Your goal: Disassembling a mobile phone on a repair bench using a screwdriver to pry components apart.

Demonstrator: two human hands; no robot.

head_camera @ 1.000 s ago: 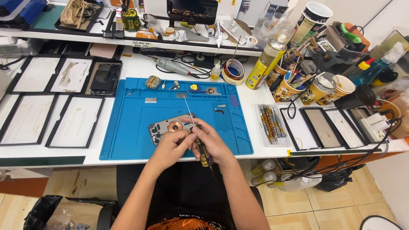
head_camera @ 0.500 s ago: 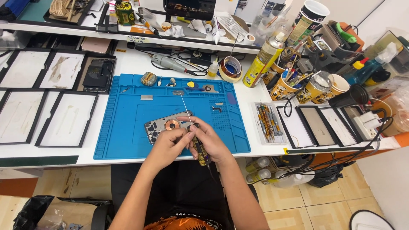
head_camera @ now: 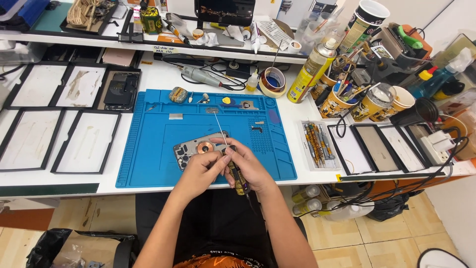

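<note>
Phone body: an opened phone housing (head_camera: 198, 149) with its back off lies flat on the blue work mat (head_camera: 148, 149), a round copper-coloured coil showing in its middle.
Done so far: the cover is already off and the inside is bare; small loose parts and screws sit on the mat well beyond the hands, near its far edge.
Left to do: judging by the open shell, the inside work is unfinished and nothing has been closed up yet.
Left hand: the left hand (head_camera: 198, 171) is curled shut, its fingertips pinching the thin metal shaft of a hand tool (head_camera: 237, 174) near its handle; the heel of this hand covers the near edge of the housing.
Right hand: the right hand (head_camera: 250, 168) is closed round the tool's dark and yellow handle, which sticks out toward the person's lap.
Tool shaft: the long thin rod (head_camera: 219, 129) runs up and away from the fingers, passing over the housing's right end; whether its tip touches anything I cannot tell.
Housing relative to hands: just ahead of and partly under the left hand, and to the left of the right hand, touching or almost touching both.
Beyond the right hand: a tray of slim tools (head_camera: 317, 144) lies off the mat's right edge, apart from it.
</note>
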